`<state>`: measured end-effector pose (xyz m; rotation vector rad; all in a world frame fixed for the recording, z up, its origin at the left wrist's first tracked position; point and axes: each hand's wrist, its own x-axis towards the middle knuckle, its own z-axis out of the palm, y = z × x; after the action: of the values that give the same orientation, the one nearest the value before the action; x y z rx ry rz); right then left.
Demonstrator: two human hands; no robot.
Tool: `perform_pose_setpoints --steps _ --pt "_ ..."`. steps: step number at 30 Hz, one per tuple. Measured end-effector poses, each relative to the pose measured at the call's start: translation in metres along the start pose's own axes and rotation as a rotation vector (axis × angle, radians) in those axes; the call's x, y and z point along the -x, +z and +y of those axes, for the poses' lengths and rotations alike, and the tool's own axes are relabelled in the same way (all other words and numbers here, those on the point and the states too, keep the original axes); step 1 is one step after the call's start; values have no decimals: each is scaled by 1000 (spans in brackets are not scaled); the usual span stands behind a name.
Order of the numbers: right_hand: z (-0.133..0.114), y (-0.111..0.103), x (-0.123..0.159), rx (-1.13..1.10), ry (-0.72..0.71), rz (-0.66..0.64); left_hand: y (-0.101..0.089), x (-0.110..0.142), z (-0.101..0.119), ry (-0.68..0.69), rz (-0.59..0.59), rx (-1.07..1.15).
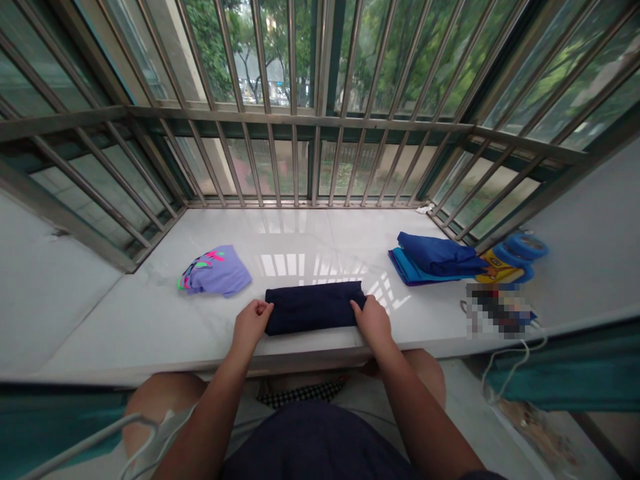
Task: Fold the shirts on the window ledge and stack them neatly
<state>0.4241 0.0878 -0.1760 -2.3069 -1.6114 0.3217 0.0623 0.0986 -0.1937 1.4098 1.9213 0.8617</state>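
Note:
A dark navy cloth [314, 308], folded into a long flat strip, lies on the white marble sill near its front edge. At its left end, my left hand [253, 323] pinches the edge between thumb and fingers. My right hand [374, 320] grips the opposite end, thumb on top and the fingers partly hidden behind the cloth. Whether the cloth is a garment I cannot tell. To the left of it lies a crumpled lavender cloth [227, 270] with pink and green print. Folded blue cloths [435, 257] are stacked to the right.
The white sill [150, 327] runs up to metal window bars [315, 160]. At the right stand a blue-and-yellow container [515, 257] and a blurred-out patch of items [500, 310]. A white cable [510, 367] hangs over the edge there. Teal curtains [575, 367] flank the sill.

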Motion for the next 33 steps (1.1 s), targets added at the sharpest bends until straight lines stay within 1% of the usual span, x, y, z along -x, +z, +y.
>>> perform_pose_setpoints --steps 2,4,6,8,10,12,13,14,15,17,18,19,20,22,23,25,27,30,32,33 --pt "6 -3 -12 -37 19 -26 -1 -2 -5 -63 -16 191" --pt "19 -15 -30 -61 49 -25 -3 -2 -8 -113 -27 388" --pt "33 -36 -48 -66 85 -6 -7 0 -10 -127 -25 533" --pt "41 -59 -60 -61 127 32 -10 3 -11 -115 -33 614" --pt "35 -77 -61 -51 131 104 -13 5 -12 -93 -49 646" --pt "11 -84 -50 -42 50 190 -13 7 -12 -71 -61 632" --pt "-8 -81 -40 -38 -22 220 -12 7 -12 -62 -65 614" --pt "-29 -73 -28 -34 -109 224 -11 8 -12 -53 -69 591" --pt "-50 -61 -14 -29 -186 194 -9 9 -12 -45 -72 564" --pt "-90 -27 17 -13 -355 75 -6 11 -13 -24 -82 501" --pt "-104 -9 32 8 -430 4 -5 12 -14 -9 -88 463" --pt "-114 10 46 35 -474 -59 -5 14 -15 10 -93 424" --pt "-118 26 58 62 -496 -108 -4 16 -16 30 -97 385" --pt "-112 50 78 90 -537 -153 -4 18 -18 76 -99 313" --pt "-103 56 85 93 -565 -162 -4 19 -18 99 -97 282" --pt "-77 60 95 88 -654 -180 -4 19 -20 135 -95 229" --pt "-46 55 102 84 -764 -203 -4 18 -21 164 -91 188" --pt "-6 36 105 51 -867 -260 -3 17 -19 194 -89 138" --pt "10 17 95 -25 -864 -326 -3 18 -17 204 -83 102" --pt "15 4 86 -88 -828 -341 -3 19 -16 207 -77 84"
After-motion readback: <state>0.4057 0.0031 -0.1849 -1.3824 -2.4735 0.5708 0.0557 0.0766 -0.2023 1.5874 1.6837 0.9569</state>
